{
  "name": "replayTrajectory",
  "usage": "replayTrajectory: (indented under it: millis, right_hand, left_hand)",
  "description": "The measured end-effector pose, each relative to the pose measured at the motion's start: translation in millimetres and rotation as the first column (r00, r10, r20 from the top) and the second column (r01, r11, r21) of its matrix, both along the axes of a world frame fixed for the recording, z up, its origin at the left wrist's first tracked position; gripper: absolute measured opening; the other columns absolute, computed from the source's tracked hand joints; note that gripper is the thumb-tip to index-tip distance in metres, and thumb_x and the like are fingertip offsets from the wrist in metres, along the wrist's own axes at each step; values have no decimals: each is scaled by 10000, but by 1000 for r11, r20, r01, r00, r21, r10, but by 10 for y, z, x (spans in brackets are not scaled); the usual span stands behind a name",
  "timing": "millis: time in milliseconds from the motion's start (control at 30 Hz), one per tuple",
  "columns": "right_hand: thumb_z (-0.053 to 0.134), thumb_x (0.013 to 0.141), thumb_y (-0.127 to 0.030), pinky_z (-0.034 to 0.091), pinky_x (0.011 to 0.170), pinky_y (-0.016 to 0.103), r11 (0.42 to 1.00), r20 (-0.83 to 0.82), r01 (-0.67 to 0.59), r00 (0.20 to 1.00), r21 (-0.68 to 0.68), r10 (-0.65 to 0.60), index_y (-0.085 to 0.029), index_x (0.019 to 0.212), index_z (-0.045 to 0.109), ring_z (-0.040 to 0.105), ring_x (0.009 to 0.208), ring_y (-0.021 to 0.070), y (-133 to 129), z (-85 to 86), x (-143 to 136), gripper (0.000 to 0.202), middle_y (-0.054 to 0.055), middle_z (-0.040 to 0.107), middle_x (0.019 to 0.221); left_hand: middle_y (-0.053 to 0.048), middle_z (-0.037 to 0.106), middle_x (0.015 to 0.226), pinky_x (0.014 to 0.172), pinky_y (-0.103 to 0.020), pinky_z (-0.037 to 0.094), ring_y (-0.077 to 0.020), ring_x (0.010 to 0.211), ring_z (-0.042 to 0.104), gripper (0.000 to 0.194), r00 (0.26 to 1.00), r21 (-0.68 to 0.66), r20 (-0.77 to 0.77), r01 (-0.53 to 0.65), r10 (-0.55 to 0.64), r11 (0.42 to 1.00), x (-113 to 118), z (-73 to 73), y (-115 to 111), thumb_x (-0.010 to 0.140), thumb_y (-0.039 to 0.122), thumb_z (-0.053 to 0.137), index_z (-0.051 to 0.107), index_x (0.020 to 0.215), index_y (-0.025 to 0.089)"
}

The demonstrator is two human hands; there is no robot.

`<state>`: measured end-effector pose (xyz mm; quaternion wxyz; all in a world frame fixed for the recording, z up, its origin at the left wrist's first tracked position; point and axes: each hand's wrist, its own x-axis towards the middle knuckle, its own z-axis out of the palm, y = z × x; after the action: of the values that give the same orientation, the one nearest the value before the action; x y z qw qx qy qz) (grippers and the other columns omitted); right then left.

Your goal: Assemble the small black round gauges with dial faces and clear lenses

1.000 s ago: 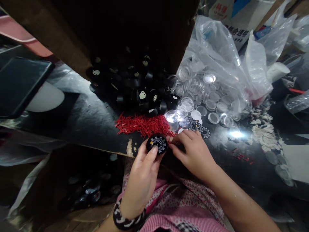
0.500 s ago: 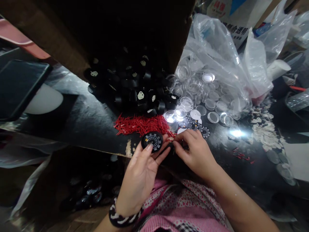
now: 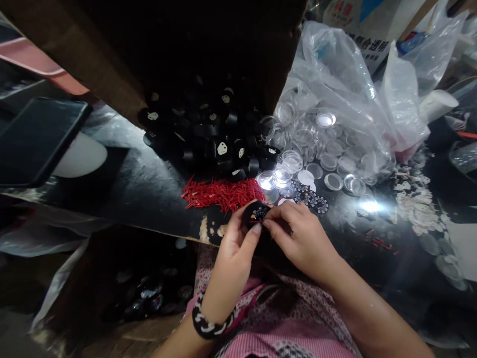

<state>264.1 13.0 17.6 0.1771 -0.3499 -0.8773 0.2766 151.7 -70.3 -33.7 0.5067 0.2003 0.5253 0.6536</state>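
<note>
My left hand (image 3: 231, 256) is closed around a small black round gauge (image 3: 252, 209) with a printed scale on its face. The fingers and thumb hold it by the rim, face up. My right hand (image 3: 303, 233) pinches a thin red pointer (image 3: 255, 222) over the gauge's face, fingertips touching or almost touching the dial. Just beyond the hands lies a heap of red pointers (image 3: 223, 194). Loose printed dial discs (image 3: 306, 198) rest beside the right fingers. Behind them are black gauge housings (image 3: 222, 149) in a dark box.
Clear round caps (image 3: 330, 161) spill from a plastic bag (image 3: 335, 64) at the back right. White small parts (image 3: 413, 204) and a few stray red pointers (image 3: 380, 242) lie to the right. A phone (image 3: 40, 139) leans on a white object at left. Finished-looking gauges (image 3: 149, 293) sit below the table edge.
My left hand has turned and brought the gauge right, under my right fingertips. My right hand, earlier by the heap's near end, now holds a red pointer at the dial.
</note>
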Motion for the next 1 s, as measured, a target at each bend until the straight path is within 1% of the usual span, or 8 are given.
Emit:
replayTrajectory:
  millis: [100,200,300,433,600,700,900,1000]
  right_hand:
    - [574,896,-171,385,702,294,999,-27,9,1000,-50,-10,-174,842,602,573,757,164,-12,27,19,61,21,648,797]
    - [574,893,-166,400,681,273,991,-92,20,995,-130,-33,-173,836,598,577,710,141,-31,45,36,62,6,646,775]
    - [574,887,-158,409,670,259,984,-108,31,993,-174,-50,-170,836,598,576,696,131,-42,62,58,58,1,645,770]
    - [574,891,-171,418,660,234,976,-146,-24,989,-216,-8,-177,819,592,578,697,114,-42,102,100,74,-12,641,767]
    - [579,887,-171,415,674,236,989,-135,-17,991,-148,-3,-171,828,593,573,700,111,-42,120,122,61,-15,641,764]
    - [577,887,-162,419,665,223,988,-147,-15,989,-153,-8,-171,833,593,576,703,107,-47,106,125,57,-14,641,770]
    - [567,901,-170,413,650,226,993,-139,-14,990,-113,-1,-173,828,585,570,701,117,-97,108,141,75,-4,638,770]
    - [559,909,-168,409,658,231,993,-143,-17,990,-116,0,-174,806,573,567,693,117,-131,123,145,105,-4,632,759]
  left_hand:
    - [31,658,1137,979,-231,444,-140,1098,603,295,998,-22,-53,18,-19,1000,-17,46,-23,867,322,646,595,1157,316]
    - [38,683,1071,906,-183,473,-117,1025,631,279,997,-35,-67,27,-29,999,-21,108,-42,846,316,671,600,1115,300]
    - [36,703,999,862,-177,493,-115,966,655,260,998,-26,-60,32,-34,999,-17,153,-63,833,306,683,601,1078,281]
    - [23,705,982,834,-187,508,-127,944,668,247,999,-52,-28,38,-39,998,-19,180,-90,830,309,683,601,1059,263]
    - [13,703,1007,845,-198,512,-136,964,668,253,998,-57,-34,42,-44,998,-14,205,-105,827,289,685,597,1063,256]
    - [10,703,1023,857,-196,511,-135,986,666,233,996,-45,-77,46,-49,998,-2,237,-109,838,275,669,591,1056,251]
    - [27,702,1038,824,-134,497,-96,967,668,159,962,-33,-273,6,-15,999,16,280,-104,856,229,632,589,1008,250]
    - [46,711,984,794,-113,498,-76,911,679,161,932,-28,-363,-18,7,999,30,300,-110,851,193,622,592,996,255]
